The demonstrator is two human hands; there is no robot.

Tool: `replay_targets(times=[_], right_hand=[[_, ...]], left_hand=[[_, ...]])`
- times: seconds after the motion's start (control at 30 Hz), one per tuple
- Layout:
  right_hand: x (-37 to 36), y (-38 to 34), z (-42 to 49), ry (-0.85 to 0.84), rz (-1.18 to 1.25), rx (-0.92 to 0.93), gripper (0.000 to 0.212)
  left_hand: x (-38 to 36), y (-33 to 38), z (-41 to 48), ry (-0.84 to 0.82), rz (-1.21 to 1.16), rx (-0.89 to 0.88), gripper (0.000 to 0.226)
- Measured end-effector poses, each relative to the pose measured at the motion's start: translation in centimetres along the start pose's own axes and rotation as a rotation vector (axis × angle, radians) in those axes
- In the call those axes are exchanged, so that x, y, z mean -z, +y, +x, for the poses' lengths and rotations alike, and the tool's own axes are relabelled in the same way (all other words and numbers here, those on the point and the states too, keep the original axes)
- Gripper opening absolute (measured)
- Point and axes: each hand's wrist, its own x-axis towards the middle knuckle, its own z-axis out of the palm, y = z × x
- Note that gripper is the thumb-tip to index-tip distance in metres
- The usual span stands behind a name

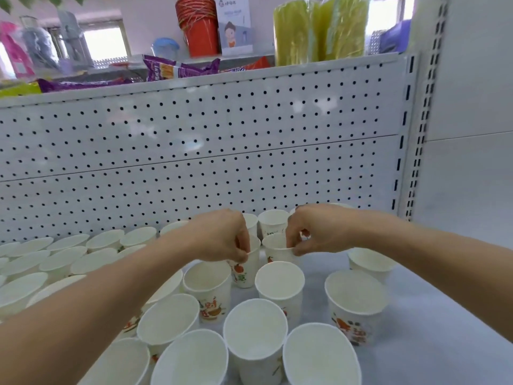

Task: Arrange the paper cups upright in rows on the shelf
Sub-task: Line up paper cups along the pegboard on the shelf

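Several white paper cups with orange prints stand upright on the pale shelf (433,323), in rows at the left and more loosely at the middle and right. My left hand (222,236) pinches the rim of one cup (245,269) near the middle. My right hand (319,232) pinches the rim of the neighbouring cup (274,250) just to its right. Both cups stand upright, side by side. More upright cups (273,220) stand behind them against the back panel.
A white perforated back panel (194,151) rises behind the shelf, with a slotted upright post (416,140) at the right. Above it lie purple snack bags (172,69), stacked red buckets (198,26) and yellow-green packs (319,29). Bare shelf lies at the right front.
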Motion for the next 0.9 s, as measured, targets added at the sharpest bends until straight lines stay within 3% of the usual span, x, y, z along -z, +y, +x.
replay_targets(times=[0.33,0.6,0.77,0.9], right_hand=[[2.4,7.6,-5.1,0.100,0.057,-0.148,0.010],[1.5,10.3,-6.2,0.007,0.059,-0.227,0.035],[1.5,9.8,-6.5,0.104,0.147,-0.171,0.016],[0.7,8.9,-5.4,0.105,0.218,-0.137,0.020]], left_hand=[[1.1,5.8,4.0,0.164,-0.219,-0.119,0.010],[0.4,7.5,5.7,0.082,-0.192,-0.165,0.019],[0.7,6.6,4.9,0.026,-0.254,-0.190,0.028],[0.3,7.2,5.0,0.045,-0.190,-0.185,0.018]])
